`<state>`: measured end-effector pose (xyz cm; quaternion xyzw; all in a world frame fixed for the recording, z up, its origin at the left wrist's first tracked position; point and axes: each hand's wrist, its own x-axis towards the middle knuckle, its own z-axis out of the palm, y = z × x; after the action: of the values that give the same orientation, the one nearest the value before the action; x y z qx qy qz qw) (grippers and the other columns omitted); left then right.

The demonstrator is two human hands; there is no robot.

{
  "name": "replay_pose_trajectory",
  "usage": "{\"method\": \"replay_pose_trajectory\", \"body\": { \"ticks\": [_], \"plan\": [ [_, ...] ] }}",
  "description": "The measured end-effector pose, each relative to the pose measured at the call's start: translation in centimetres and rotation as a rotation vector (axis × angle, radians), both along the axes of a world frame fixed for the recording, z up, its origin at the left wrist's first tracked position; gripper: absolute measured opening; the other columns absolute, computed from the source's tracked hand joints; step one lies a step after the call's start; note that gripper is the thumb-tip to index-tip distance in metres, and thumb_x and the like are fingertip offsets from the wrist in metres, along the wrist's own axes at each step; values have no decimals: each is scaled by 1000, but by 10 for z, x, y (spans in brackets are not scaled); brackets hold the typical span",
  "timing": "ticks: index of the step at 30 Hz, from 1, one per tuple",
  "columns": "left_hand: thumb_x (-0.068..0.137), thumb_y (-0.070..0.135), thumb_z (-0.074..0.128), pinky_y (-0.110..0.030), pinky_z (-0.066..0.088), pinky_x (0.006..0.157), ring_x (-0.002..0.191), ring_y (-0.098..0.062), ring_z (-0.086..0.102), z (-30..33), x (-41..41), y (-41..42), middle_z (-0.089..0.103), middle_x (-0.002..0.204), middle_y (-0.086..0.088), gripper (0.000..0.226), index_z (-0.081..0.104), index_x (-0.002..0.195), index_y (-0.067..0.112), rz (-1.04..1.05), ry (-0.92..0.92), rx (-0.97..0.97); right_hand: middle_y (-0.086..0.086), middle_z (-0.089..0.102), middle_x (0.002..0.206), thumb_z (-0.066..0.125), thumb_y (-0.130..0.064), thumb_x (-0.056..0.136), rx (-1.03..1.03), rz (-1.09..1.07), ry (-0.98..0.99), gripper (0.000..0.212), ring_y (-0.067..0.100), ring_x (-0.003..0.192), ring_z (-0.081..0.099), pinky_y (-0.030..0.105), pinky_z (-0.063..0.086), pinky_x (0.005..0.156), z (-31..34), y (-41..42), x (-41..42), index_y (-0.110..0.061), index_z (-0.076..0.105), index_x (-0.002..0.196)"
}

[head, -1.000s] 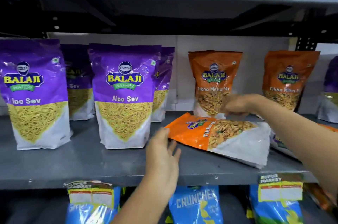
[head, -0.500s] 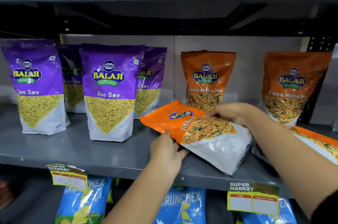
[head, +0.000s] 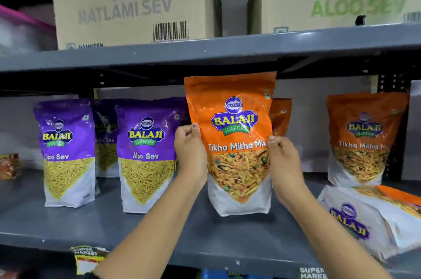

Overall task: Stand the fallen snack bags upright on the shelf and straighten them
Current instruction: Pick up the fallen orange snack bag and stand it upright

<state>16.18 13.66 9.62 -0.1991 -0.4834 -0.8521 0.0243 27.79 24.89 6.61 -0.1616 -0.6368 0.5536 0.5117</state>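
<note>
The orange snack bag [head: 234,142], which lay flat on the shelf [head: 159,228] half a second ago, is now upright, facing forward. The left hand [head: 190,153] is closed on its left edge and the right hand [head: 281,162] on its right edge. Whether its base touches the shelf cannot be told. One step is nearly complete: seat and release it. A second orange bag [head: 373,219] still lies flat at the right and remains to be raised. The purple bags [head: 145,155] stand upright.
</note>
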Motion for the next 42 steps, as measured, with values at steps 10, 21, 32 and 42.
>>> {"method": "replay_pose_trajectory", "body": {
  "ticks": [10,21,32,42],
  "plan": [
    [99,26,50,-48,57,78,81,-30,68,-11,-48,19,70,88,-14,15,54,86,19,-8,42,-10,15,68,110,41,-30,104,-66,-10,101,19,30,103,66,47,55,91,-27,-8,-36,-19,50,90],
    [98,22,50,-25,55,58,61,-4,65,-47,-63,21,68,83,-4,18,60,102,7,69,52,-29,7,65,108,40,-21,104,-88,7,7,17,21,101,62,38,52,90,-52,-11,-44,-24,50,91],
    [94,8,53,-23,36,107,128,-13,48,-64,61,49,47,136,1,37,44,129,16,78,607,108,-4,66,99,59,-12,95,-177,-92,105,12,9,93,63,31,51,87,-16,7,58,-24,60,98],
    [95,20,49,-22,49,53,62,-17,61,-44,115,208,68,52,1,20,58,80,11,-1031,-57,-864,5,51,75,65,-24,48,-603,-606,69,43,23,68,46,33,37,59,-45,88,200,-11,60,88]
  ]
}}
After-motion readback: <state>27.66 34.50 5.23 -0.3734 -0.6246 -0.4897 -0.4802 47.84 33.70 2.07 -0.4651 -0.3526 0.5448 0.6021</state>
